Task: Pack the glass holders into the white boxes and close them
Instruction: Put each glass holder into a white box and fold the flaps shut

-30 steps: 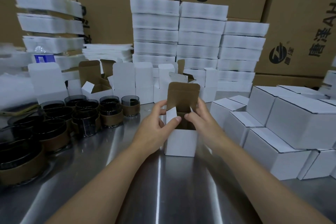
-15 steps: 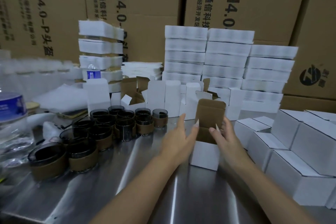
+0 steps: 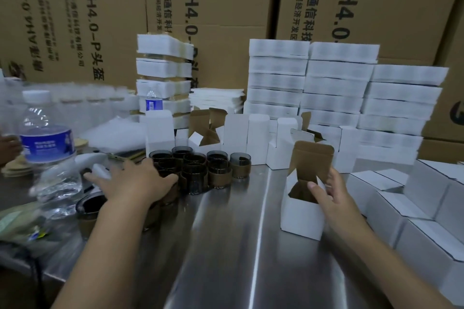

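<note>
While your right hand (image 3: 334,198) holds the small white cardboard box (image 3: 301,213) on the brushed steel table (image 3: 226,246), its thumb is hooked over the rim into the open mouth. The fingers wrap the right wall, so that hand is clamped on the box. The box stands upright near the middle of the table, with its brown-lined lid flap (image 3: 312,160) raised at the back.

Your left hand (image 3: 135,183) is stretched over the near edge of the cluster of dark glass holders with brown bands (image 3: 200,168), well to the left of the box. Its fingers are spread apart and fairly straight, and you cannot tell whether they press on a holder.

A clear plastic water bottle with a blue label (image 3: 47,148) stands at your far left. Behind the holders is a row of opened white boxes (image 3: 236,133), and behind those are tall stacks of flattened white boxes (image 3: 308,83). Closed white boxes (image 3: 426,233) are piled just beside the held box on your right, and large brown printed cartons (image 3: 226,7) fill the background
</note>
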Available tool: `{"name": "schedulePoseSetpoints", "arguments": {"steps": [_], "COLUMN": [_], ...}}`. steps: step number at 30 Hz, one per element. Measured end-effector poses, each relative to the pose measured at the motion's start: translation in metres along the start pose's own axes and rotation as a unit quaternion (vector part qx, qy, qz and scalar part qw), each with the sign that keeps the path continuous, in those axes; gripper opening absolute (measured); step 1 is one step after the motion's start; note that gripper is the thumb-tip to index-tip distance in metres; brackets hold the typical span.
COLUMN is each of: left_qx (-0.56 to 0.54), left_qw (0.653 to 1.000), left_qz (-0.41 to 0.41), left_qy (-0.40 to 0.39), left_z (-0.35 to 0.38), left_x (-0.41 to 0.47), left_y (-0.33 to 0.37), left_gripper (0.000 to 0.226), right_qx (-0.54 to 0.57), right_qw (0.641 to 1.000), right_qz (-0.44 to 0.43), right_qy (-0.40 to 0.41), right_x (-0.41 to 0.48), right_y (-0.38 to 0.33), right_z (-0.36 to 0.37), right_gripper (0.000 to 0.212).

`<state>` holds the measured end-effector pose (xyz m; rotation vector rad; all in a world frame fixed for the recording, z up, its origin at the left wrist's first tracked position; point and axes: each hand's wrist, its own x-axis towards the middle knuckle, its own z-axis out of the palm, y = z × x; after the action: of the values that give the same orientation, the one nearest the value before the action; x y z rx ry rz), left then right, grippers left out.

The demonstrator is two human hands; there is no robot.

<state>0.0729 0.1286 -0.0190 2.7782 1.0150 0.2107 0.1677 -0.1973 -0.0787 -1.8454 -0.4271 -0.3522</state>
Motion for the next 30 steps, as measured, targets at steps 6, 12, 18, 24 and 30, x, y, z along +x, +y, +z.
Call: {"name": "schedulePoseSetpoints", "arguments": {"steps": [6, 12, 18, 24, 30], "left_qx": [-0.004, 0.016, 0.015, 0.011, -0.017], "left_qw": [0.998, 0.999, 1.000, 0.999, 0.994], "left_qz": [-0.039, -0.041, -0.011, 0.043, 0.106], "left_qy": [-0.056, -0.011, -0.017, -0.027, -0.009], "left_z": [0.022, 0.037, 0.041, 0.049, 0.058], "left_x": [0.029, 0.028, 0.020, 0.008, -0.015], "left_y": [-0.025, -0.011, 0.018, 0.053, 0.097], "left_gripper": [0.095, 0.093, 0.090, 0.089, 0.084], "right_qx": [-0.004, -0.002, -0.009, -0.017, -0.009], "right_qw": [1.000, 1.000, 1.000, 1.000, 1.000], "right_qz": [0.010, 0.008, 0.010, 0.012, 0.011], "right_qy": [0.002, 0.002, 0.005, 0.005, 0.005], "right_x": [0.000, -0.001, -0.001, 0.000, -0.001], "right_y": [0.000, 0.000, -0.001, 0.001, 0.000], "right_z": [0.000, 0.001, 0.001, 0.000, 0.001], "right_gripper": [0.039, 0.038, 0.039, 0.046, 0.039]}}
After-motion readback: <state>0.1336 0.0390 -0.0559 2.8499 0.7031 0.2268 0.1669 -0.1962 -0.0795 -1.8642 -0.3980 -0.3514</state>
